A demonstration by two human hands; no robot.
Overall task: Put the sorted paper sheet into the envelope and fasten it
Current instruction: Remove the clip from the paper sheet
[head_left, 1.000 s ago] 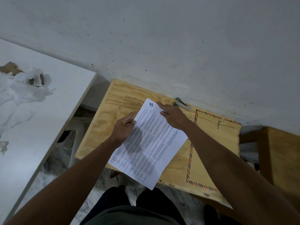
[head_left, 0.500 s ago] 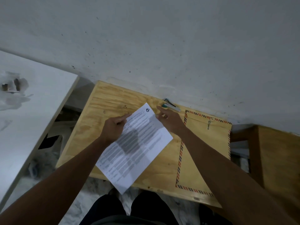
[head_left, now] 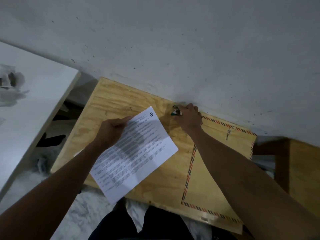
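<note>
Near the middle of the frame the left hand [head_left: 110, 130] pinches the upper left edge of the printed paper sheet [head_left: 136, 153], fingers curled on it, the sheet's lower corner hanging past the near edge of the plywood bench [head_left: 119, 101]. The right hand [head_left: 189, 118] reaches to the far edge by the wall, fingers curled around a small green-and-metal stapler [head_left: 175, 111]. The brown envelope [head_left: 223, 153] with striped border lies flat at right, partly under that forearm, its metal clasp [head_left: 228, 134] showing.
</note>
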